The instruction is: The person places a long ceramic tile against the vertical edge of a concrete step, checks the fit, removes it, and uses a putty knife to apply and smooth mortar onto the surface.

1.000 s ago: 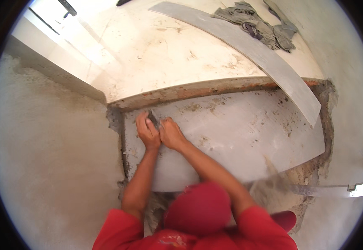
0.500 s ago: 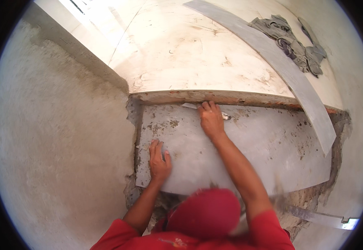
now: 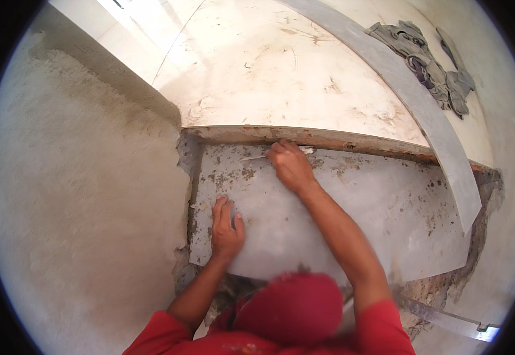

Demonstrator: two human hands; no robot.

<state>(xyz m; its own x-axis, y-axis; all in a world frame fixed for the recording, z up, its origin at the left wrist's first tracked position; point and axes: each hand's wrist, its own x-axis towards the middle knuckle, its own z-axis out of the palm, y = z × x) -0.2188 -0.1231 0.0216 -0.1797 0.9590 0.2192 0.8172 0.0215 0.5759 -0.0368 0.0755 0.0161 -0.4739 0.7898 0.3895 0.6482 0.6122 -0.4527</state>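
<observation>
Dusty floor recess, grey tile (image 3: 352, 219) bedded in mortar.
We spread our left hand (image 3: 226, 228) flat to steady it; right hand (image 3: 290, 165) pinched a thin scraper (image 3: 254, 157) along the edge.

tile (image 3: 352, 219) below step edge (image 3: 328, 137); rag (image 3: 435, 65) on landing, upper right

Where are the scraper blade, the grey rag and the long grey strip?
scraper blade (image 3: 254, 157), head view, thin pale blade.
grey rag (image 3: 432, 68), head view, crumpled middle.
long grey strip (image 3: 423, 106), head view, flat face.

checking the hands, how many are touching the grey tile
2: the left hand lies flat near the grey tile's left edge; the right hand presses a thin tool at its top edge.
</observation>
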